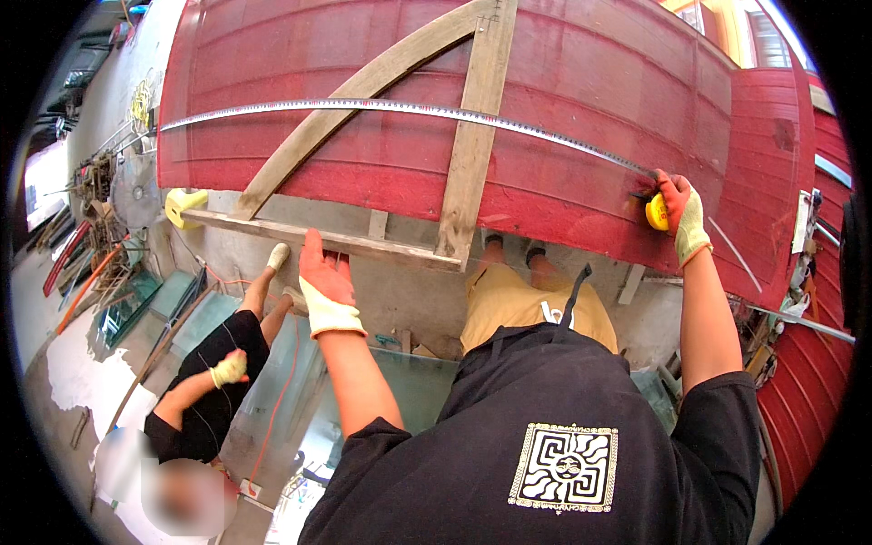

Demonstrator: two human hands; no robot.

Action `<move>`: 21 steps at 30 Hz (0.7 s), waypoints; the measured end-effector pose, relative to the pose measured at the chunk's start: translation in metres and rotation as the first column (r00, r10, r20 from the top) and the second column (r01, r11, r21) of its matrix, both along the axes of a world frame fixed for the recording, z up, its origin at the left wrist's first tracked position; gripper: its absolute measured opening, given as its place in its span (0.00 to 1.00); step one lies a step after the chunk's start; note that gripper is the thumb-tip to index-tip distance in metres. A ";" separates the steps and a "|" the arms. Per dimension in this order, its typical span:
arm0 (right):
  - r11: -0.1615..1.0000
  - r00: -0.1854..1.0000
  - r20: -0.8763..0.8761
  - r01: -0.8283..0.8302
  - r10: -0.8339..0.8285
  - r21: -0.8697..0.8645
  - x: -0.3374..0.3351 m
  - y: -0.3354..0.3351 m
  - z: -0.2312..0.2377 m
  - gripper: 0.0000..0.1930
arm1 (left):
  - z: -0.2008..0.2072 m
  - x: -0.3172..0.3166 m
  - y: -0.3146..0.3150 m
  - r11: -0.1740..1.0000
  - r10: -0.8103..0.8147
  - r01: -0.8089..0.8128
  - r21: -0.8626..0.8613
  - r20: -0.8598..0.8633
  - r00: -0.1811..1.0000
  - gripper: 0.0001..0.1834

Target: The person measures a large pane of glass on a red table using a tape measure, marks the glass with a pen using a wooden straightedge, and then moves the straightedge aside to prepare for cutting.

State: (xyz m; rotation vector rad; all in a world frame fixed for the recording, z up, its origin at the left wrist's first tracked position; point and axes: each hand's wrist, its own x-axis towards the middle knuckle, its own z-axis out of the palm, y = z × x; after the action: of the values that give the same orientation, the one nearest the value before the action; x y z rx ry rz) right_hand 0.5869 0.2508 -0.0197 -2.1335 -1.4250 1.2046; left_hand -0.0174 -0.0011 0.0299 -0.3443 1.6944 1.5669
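Observation:
My right hand [677, 213], in an orange and cream work glove, is closed around a yellow tape measure [656, 213] near the right part of a red ribbed-sheet surface [581, 204]. The metal tape blade [409, 107] runs left across the surface to its far left edge, passing over a wooden frame [477, 136] with a curved brace, a straight post and a lower rail. My left hand [329, 286], gloved alike, is at that lower rail, thumb over it and fingers curled at its near side. The fingers' undersides are hidden.
At lower left another person [204, 391] in black stands with a gloved hand. A pale yellow rounded thing [185, 208] sits at the rail's left end. Glass panes [381, 391] lie below, with an orange cord [277, 391]. Tools and scrap [104, 182] crowd the left wall.

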 end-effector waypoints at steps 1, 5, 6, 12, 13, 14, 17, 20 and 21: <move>1.000 1.000 -0.005 -0.003 0.004 0.019 0.001 0.000 -0.002 0.22 | 0.000 -0.002 -0.002 1.000 -0.013 0.013 0.014 0.014 1.000 0.30; 1.000 1.000 -0.024 0.006 -0.006 -0.006 -0.006 0.000 0.004 0.21 | -0.003 -0.007 -0.013 0.999 -0.037 0.036 0.022 0.026 0.999 0.30; 1.000 0.999 -0.041 0.015 -0.016 -0.004 -0.007 0.001 0.002 0.21 | -0.005 -0.008 -0.019 0.998 -0.053 0.052 0.035 0.025 0.998 0.31; 0.992 0.989 -0.146 0.014 -0.032 -0.124 0.000 0.005 0.014 0.19 | -0.007 -0.011 -0.041 0.986 0.151 -0.162 -0.044 -0.185 0.971 0.34; 0.990 0.990 -0.142 -0.017 -0.003 -0.139 0.001 0.007 0.019 0.19 | -0.004 -0.009 -0.038 0.979 0.176 -0.199 -0.047 -0.307 0.935 0.35; 0.986 0.988 -0.149 -0.053 0.029 -0.159 0.003 0.009 0.024 0.19 | -0.001 -0.008 -0.034 0.988 0.147 -0.156 0.001 -0.333 0.931 0.33; 0.960 0.975 -0.173 -0.176 0.139 -0.219 0.011 0.011 0.052 0.18 | 0.032 0.013 0.001 0.990 0.027 0.019 0.137 -0.323 0.946 0.30; 0.939 0.960 -0.265 -0.171 0.091 -0.298 0.009 0.006 0.085 0.18 | 0.039 0.040 0.033 0.938 -0.151 0.180 0.295 -0.119 0.981 0.32; 0.917 0.957 -0.226 -0.247 0.181 -0.313 0.004 0.006 0.107 0.19 | 0.038 0.053 0.043 0.922 -0.188 0.187 0.340 -0.028 0.982 0.30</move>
State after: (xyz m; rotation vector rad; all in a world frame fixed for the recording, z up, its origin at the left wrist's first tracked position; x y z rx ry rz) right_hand 0.5913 0.2564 0.0875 -2.0299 -1.4826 1.8054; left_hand 0.0353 0.0420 0.0674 -0.0062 1.3715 1.6736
